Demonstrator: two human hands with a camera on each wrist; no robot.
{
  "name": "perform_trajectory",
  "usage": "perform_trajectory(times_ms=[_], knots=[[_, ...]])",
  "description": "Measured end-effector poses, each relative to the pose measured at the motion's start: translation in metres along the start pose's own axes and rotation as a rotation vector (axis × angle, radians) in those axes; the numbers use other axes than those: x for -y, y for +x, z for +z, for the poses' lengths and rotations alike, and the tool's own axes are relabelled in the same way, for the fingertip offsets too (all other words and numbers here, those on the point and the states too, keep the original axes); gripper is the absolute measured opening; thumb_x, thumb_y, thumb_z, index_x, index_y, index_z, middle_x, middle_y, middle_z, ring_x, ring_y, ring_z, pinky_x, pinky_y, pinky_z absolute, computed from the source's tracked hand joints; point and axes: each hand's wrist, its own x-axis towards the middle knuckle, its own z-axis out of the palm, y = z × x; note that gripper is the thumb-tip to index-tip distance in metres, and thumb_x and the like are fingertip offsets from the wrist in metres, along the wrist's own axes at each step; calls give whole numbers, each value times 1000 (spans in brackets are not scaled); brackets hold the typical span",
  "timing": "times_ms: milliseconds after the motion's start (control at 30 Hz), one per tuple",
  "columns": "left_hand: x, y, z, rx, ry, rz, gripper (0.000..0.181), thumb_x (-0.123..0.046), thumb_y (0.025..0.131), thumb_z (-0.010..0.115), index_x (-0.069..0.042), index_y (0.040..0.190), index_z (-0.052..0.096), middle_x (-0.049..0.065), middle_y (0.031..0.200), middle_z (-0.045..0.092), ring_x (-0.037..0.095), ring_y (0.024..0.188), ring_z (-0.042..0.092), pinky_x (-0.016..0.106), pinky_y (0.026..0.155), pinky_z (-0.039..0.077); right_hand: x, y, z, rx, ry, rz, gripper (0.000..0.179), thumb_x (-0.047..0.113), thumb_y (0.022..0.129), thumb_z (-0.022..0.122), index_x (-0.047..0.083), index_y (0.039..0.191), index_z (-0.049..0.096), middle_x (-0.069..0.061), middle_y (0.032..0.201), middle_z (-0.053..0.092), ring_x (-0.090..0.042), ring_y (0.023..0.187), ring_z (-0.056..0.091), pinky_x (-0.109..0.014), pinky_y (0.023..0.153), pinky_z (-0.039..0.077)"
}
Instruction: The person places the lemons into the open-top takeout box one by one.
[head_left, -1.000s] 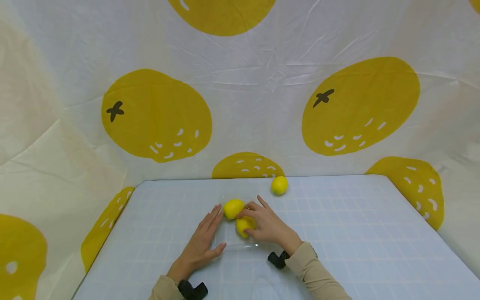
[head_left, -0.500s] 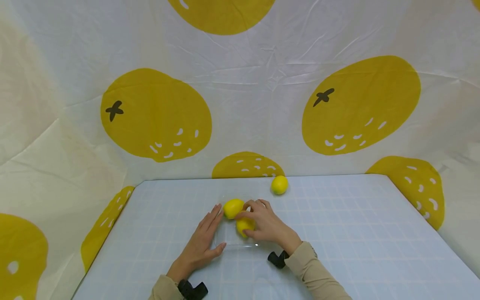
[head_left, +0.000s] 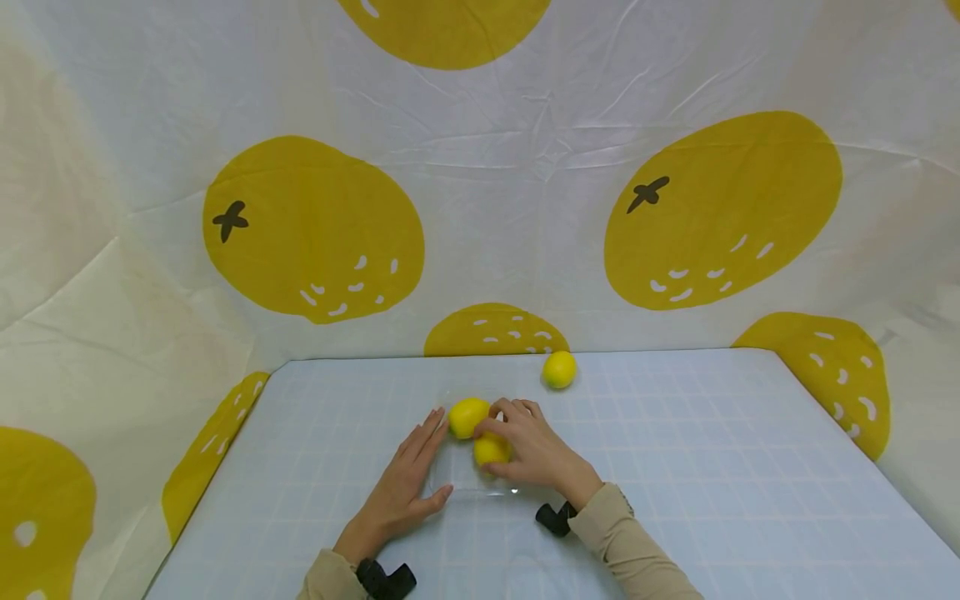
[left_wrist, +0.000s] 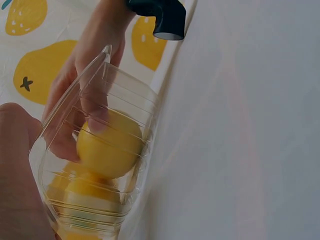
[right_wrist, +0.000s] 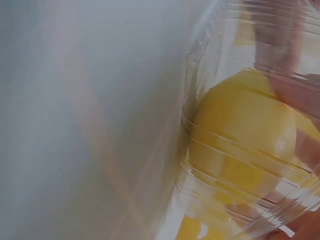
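Observation:
A clear plastic container [left_wrist: 127, 82] with ribbed walls stands on the table, a lemon [head_left: 468, 418] lying in its far left part. Closer to me inside it is a second lemon [head_left: 491, 451], which my right hand [head_left: 536, 448] grips between thumb and fingers. In the left wrist view this lemon [left_wrist: 110, 145] shows through the clear wall. My left hand [head_left: 401, 487] rests against the container's left side, fingers straight and thumb spread along the near side. Part of the gripped lemon is hidden behind my right fingers.
A third lemon [head_left: 558, 370] lies outside the container near the table's back edge. The pale checked tabletop [head_left: 712, 467] meets a fabric backdrop [head_left: 517, 208] printed with yellow fruit. A faint clear outline shows at the table's front.
A raised finger of my right hand has come down and curled in, and the thumb has shifted slightly on the lemon. My left hand has stayed in place.

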Motion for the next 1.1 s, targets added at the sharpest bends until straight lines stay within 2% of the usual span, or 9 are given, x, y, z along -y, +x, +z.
perform_trajectory(times_ms=[133,300,467,700,833,967,1100], knots=[[0,0,0,7,4,-5,82,-36,86,62,1,153,33,19,160,26,34,146,27,54,115,26,-1,0,0,0,8,9,36,36,80,78,24,112,67,1,109,52,-19,101,50,-51,103,34],[2,-1,1,-6,4,7,82,-37,86,61,1,152,32,19,160,26,35,146,27,54,115,26,-3,0,2,1,-1,-33,36,33,82,75,22,116,71,-3,109,53,-23,102,51,-54,101,34],[2,0,1,-15,12,18,82,-37,86,61,2,152,33,20,160,27,35,146,28,53,115,26,-7,-1,4,-17,9,-59,32,31,82,74,21,112,73,-3,107,52,-21,100,50,-53,101,35],[1,0,1,-6,22,11,82,-38,86,60,2,152,33,19,160,26,34,146,28,54,114,28,-7,-2,2,-10,60,-39,30,30,83,74,22,112,68,0,109,50,-19,103,49,-55,106,32],[1,0,1,-12,20,20,82,-38,85,60,2,151,34,19,160,27,35,146,29,57,112,29,-7,-3,1,12,24,-58,33,29,86,69,23,118,69,-3,112,52,-21,103,50,-58,105,31],[2,0,2,-8,20,18,82,-38,86,60,1,152,34,19,160,27,34,146,28,53,115,27,-7,-3,1,42,-16,-85,36,29,88,64,25,123,70,-9,116,53,-26,107,51,-62,104,29],[2,-1,2,-4,22,11,82,-39,86,60,1,152,33,18,160,26,33,146,27,50,117,24,-4,-1,-1,74,-46,-70,36,32,86,70,25,121,71,-8,118,53,-28,112,51,-63,107,25]])
